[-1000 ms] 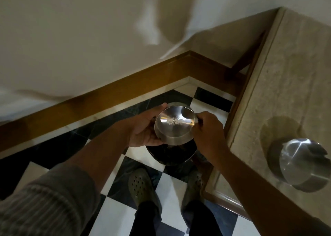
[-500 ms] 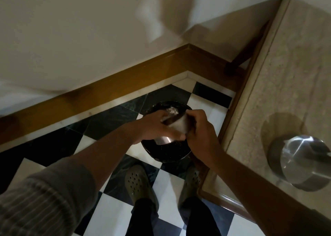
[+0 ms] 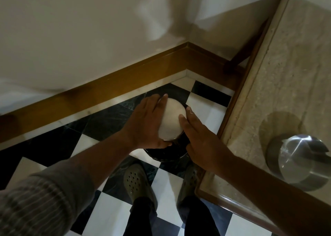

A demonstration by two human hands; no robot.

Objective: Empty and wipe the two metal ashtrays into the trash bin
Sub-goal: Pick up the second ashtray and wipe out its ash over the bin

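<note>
One metal ashtray is turned upside down over the dark round trash bin on the floor; its pale underside faces me. My left hand grips its left side, thumb under the near edge. My right hand rests flat against its right side with fingers extended. The second metal ashtray stands upright on the stone counter at the right, apart from both hands.
The bin stands in a corner on black-and-white checkered floor tiles, beside the counter's wooden edge and a brown baseboard. My two feet in grey clogs stand just in front of the bin.
The ashtray, held open side up with ash in it a second ago, has been tipped over and now hangs inverted above the bin. My right hand has flattened against it.
</note>
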